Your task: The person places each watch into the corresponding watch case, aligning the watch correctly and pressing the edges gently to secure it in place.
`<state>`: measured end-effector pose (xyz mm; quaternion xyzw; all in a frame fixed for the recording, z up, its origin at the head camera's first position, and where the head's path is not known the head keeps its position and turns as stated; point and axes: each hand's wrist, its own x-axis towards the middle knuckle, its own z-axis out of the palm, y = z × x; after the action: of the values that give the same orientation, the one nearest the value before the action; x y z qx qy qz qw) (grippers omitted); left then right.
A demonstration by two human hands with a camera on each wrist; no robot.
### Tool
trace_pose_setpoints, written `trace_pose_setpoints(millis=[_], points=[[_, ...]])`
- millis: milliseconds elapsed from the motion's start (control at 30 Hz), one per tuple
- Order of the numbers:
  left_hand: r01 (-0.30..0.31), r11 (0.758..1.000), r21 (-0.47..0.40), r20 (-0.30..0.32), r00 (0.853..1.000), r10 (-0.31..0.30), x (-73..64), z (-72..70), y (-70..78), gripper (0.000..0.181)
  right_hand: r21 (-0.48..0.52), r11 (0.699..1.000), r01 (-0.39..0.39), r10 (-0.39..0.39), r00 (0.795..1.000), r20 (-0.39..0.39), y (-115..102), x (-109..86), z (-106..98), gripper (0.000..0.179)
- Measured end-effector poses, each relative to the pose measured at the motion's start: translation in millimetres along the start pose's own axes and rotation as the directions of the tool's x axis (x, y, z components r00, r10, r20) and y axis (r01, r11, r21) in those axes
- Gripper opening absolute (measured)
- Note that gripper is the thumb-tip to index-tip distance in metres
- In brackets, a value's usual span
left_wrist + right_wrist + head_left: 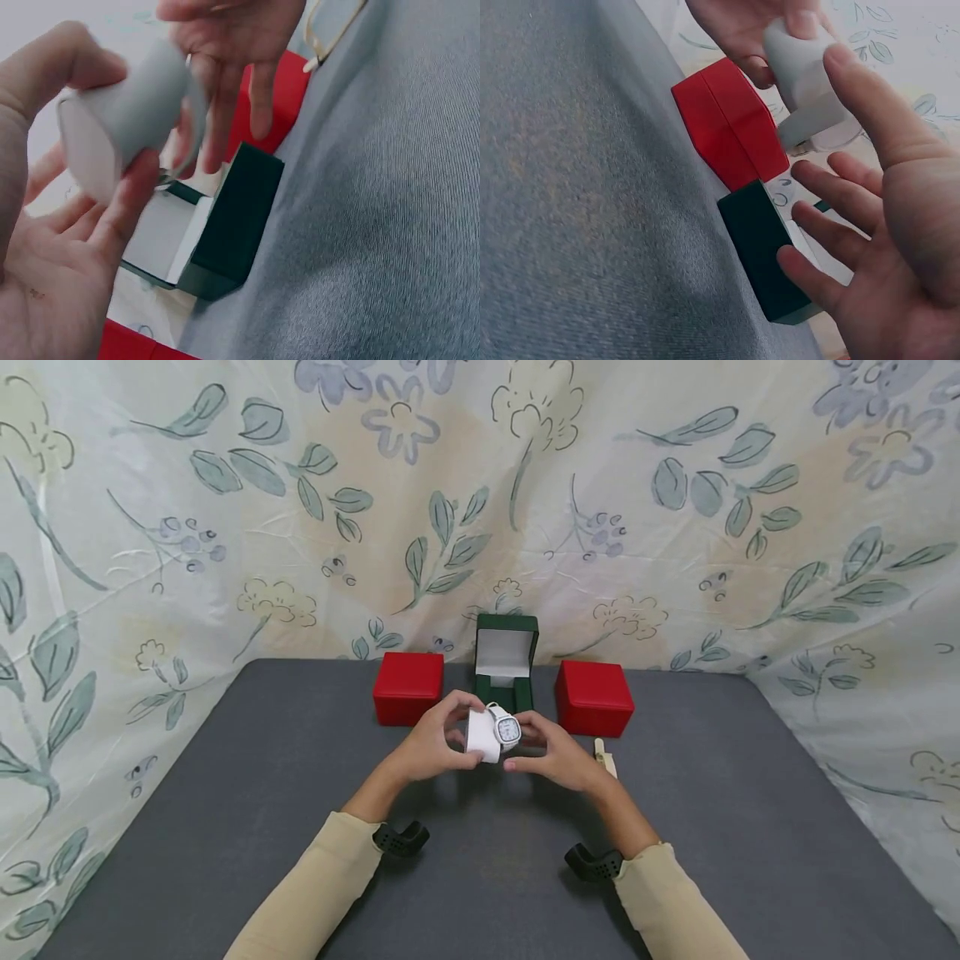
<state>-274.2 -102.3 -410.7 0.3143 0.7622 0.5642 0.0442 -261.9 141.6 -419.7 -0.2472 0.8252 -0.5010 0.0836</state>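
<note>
My left hand (435,739) grips a white watch cushion (480,737) between thumb and fingers, above the table in front of the green box. Wrapped round the cushion's right end is a white wristwatch (508,730), its squarish dial facing up toward the head camera. My right hand (558,756) is right beside the watch, thumb and fingers spread around that side. In the right wrist view, the right thumb's tip comes up to the cushion (799,64) while the other fingers extend below the strap (810,124). The open green watch box (507,622) stands behind both hands, lid raised.
A red box (408,677) stands left of the green one, another red box (595,697) to its right, both closed. A cream strap-like item with a gold-coloured part (604,758) lies near the right forearm on the dark grey table (720,793). Floral cloth (450,560) hangs behind.
</note>
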Motion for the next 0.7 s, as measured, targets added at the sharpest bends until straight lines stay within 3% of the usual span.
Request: trace_pose_setpoints(millis=[233,367,567,700], points=[[-0.005,0.997,-0.082,-0.147,0.989,-0.007,1.4,2.5,2.1,0.06,-0.026,0.995,0.096,-0.098,0.988,-0.119,-4,0.9,6,0.03],[-0.008,0.996,-0.09,-0.219,0.976,-0.012,1.7,7.4,3.4,0.058,-0.035,0.994,0.107,-0.111,0.979,-0.17,-10,-0.4,8,0.022],[0.028,0.999,-0.043,-0.303,0.952,-0.04,2.3,12.0,3.1,0.06,-0.017,0.993,0.119,-0.12,0.974,-0.19,-10,-1.2,11,0.015],[0.052,0.998,-0.033,-0.38,0.923,-0.061,1.3,7.0,-2.6,0.059,-0.05,0.986,0.16,-0.166,0.975,-0.149,-20,-2.0,16,0.013]])
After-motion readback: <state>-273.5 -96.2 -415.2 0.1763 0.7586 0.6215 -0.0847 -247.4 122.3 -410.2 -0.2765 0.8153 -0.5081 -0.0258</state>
